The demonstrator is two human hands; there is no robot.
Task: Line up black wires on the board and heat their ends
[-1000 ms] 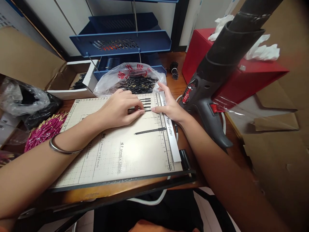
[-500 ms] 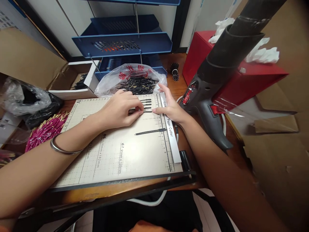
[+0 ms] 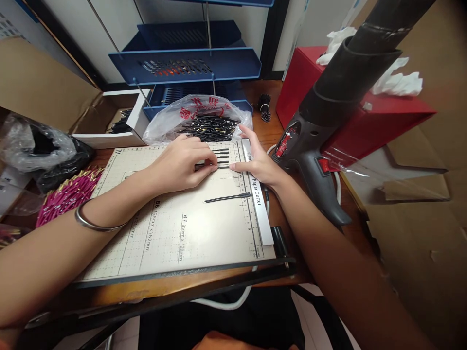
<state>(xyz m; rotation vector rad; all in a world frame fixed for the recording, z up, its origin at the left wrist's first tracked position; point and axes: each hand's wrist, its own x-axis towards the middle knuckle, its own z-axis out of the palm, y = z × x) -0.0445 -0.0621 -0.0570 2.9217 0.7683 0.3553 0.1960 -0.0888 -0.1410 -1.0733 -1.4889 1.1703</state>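
Note:
My left hand (image 3: pixel 184 163) rests low over the cream board of a paper cutter (image 3: pixel 215 233). Its thumb and fingertips are pinched on a thin black wire (image 3: pixel 223 167) lying across the board. My right hand (image 3: pixel 260 166) lies over the cutter's white edge strip (image 3: pixel 261 214), fingers spread, with the thumb tip touching the wire's right end. Just beyond, several short black wires (image 3: pixel 222 150) lie side by side, partly hidden by my left hand. Closer to me, a separate black wire piece (image 3: pixel 228 198) lies with its right end by the strip.
A plastic bag of black wires (image 3: pixel 215 127) sits behind the board, before a blue rack (image 3: pixel 189 65). Magenta wires (image 3: pixel 67 194) lie at left, near a white box (image 3: pixel 140 116). On the right stand a dark heat gun (image 3: pixel 310 141) and a red box (image 3: pixel 394 114).
Both hands keep almost the same place and grip. The view has shifted very slightly; nothing on the board has visibly moved.

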